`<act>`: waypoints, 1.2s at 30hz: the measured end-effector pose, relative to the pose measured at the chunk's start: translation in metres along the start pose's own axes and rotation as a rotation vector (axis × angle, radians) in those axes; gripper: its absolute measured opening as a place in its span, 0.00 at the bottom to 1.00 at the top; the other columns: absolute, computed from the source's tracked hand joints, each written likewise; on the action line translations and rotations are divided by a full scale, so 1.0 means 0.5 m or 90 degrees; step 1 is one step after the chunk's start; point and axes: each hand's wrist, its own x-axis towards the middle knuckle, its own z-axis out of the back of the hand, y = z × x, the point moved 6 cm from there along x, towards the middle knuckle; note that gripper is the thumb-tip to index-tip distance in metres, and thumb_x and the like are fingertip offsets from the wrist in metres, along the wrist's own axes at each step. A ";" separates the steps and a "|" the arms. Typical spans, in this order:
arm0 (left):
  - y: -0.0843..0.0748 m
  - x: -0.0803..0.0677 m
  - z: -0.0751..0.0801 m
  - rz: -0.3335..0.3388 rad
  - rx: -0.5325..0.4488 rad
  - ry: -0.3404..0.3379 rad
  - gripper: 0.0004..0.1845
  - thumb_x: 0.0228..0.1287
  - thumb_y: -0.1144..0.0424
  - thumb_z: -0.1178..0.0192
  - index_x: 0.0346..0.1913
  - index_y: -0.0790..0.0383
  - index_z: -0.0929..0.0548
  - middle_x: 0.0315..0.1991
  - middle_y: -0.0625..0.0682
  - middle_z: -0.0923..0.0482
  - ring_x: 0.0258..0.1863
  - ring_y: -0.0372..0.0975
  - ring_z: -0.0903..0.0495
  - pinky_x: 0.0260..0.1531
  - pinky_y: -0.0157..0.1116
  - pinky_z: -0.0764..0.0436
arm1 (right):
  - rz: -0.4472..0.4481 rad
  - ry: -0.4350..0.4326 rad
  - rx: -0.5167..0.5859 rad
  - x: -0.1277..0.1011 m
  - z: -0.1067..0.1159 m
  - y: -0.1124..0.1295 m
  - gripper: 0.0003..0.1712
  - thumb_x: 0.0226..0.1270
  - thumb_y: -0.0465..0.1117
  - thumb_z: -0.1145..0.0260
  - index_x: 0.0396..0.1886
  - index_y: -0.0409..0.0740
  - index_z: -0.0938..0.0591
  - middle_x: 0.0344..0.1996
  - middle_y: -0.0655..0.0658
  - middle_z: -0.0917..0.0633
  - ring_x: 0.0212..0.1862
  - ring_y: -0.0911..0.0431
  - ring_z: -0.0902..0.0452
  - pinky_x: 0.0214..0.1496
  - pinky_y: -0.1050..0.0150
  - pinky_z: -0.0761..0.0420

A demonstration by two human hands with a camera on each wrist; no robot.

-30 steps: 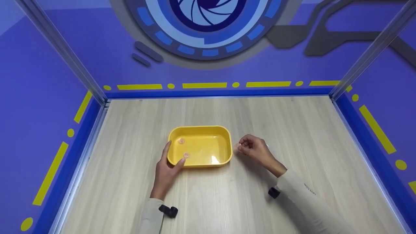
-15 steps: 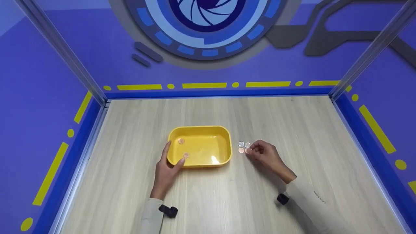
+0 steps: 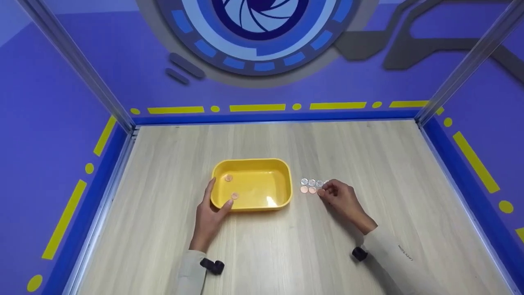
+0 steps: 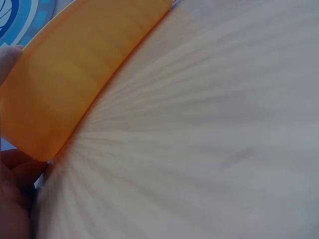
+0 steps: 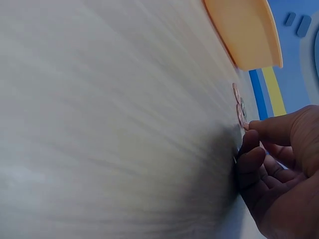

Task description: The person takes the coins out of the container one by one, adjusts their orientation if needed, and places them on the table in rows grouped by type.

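A yellow tray sits mid-table with two copper coins lying inside it. My left hand grips its near left corner, thumb on the front rim and fingers along the left side; the left wrist view shows the tray wall against my palm. Right of the tray, small silver coins and copper coins lie in two short rows on the table. My right hand is at the rows' right end, its curled fingertips pinching a copper coin at the table surface.
The light wooden table is fenced by a blue border and purple walls, with metal posts at the back corners. A small black device sits on each sleeve at the wrist.
My right hand has slid to the right along the table, away from the tray, and more coins now lie in the rows behind it. The left hand and the tray have stayed put.
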 end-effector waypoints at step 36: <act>0.002 0.001 -0.001 -0.012 -0.021 0.003 0.50 0.71 0.50 0.24 0.89 0.43 0.39 0.83 0.54 0.31 0.79 0.46 0.28 0.79 0.48 0.33 | 0.026 -0.031 -0.012 0.027 -0.021 0.049 0.07 0.73 0.31 0.25 0.47 0.34 0.10 0.35 0.43 0.11 0.33 0.55 0.19 0.30 0.70 0.21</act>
